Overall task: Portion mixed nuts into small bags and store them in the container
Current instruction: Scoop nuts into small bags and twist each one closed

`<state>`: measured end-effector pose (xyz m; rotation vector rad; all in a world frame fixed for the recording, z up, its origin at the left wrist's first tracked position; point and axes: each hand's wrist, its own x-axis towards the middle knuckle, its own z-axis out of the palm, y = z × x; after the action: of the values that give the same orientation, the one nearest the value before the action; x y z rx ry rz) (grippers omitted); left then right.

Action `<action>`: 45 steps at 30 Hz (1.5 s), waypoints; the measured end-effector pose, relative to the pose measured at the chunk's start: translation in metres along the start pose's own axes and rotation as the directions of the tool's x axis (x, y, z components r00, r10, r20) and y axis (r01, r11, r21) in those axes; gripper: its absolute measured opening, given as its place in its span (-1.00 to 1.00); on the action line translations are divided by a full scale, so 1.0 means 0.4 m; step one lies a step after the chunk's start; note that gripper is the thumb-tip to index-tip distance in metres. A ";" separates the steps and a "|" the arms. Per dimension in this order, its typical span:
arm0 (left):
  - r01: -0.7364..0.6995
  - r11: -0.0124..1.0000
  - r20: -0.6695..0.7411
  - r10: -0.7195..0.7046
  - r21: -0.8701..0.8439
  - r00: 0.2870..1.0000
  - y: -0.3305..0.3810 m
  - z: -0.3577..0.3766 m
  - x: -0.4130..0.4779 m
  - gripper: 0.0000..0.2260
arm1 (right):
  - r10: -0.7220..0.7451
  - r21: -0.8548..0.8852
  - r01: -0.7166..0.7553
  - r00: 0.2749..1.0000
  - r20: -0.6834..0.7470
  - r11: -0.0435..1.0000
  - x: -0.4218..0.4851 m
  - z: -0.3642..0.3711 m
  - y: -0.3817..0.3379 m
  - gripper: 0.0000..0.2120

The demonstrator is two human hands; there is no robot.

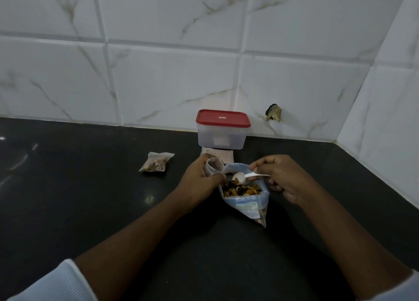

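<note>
A large clear bag of mixed nuts (243, 195) stands open on the dark counter. My left hand (199, 176) pinches a small empty clear bag (214, 165) by its mouth, just left of the big bag. My right hand (278, 176) holds a white plastic spoon (243, 177) by its handle, its bowl hovering over the nuts. A filled small bag (156, 162) lies on the counter to the left. The clear container with a red lid (223, 129) stands shut against the wall behind.
A stack of flat small bags (218, 156) lies in front of the container. The tiled wall (158, 73) runs along the back and turns at the right corner, with a chipped hole (274, 112) in it. The black counter (79, 187) stretches to the left.
</note>
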<state>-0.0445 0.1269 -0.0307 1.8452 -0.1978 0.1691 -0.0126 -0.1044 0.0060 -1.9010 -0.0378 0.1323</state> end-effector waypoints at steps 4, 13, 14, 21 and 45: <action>-0.004 1.000 -0.001 0.004 -0.008 1.000 -0.002 0.001 0.000 -0.75 | 0.077 0.218 -0.080 0.997 0.022 0.973 0.019 -0.015 0.009 -0.83; -0.032 0.999 0.000 0.032 -0.039 0.999 -0.009 0.001 0.002 -0.72 | -0.217 0.434 0.173 0.975 0.053 0.884 -0.032 0.025 -0.038 -0.84; -0.033 0.998 0.002 0.034 -0.047 0.999 -0.011 0.000 0.002 -0.71 | -0.267 0.374 0.229 0.963 0.050 0.899 -0.038 0.032 -0.039 -0.84; -0.066 0.997 -0.046 0.064 -0.050 0.997 -0.020 0.008 0.003 -0.72 | -0.567 -0.265 0.605 0.796 0.210 0.751 -0.068 0.067 -0.038 -0.77; 0.053 0.991 -0.065 -0.062 -0.125 0.996 0.018 -0.005 -0.010 -0.74 | -0.463 -0.598 0.473 0.867 0.184 0.647 -0.030 -0.004 -0.026 -0.79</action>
<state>-0.0501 0.1271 -0.0241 1.7178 -0.1047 0.1759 -0.0238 -0.1037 0.0175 -2.4927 -0.6656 -0.2631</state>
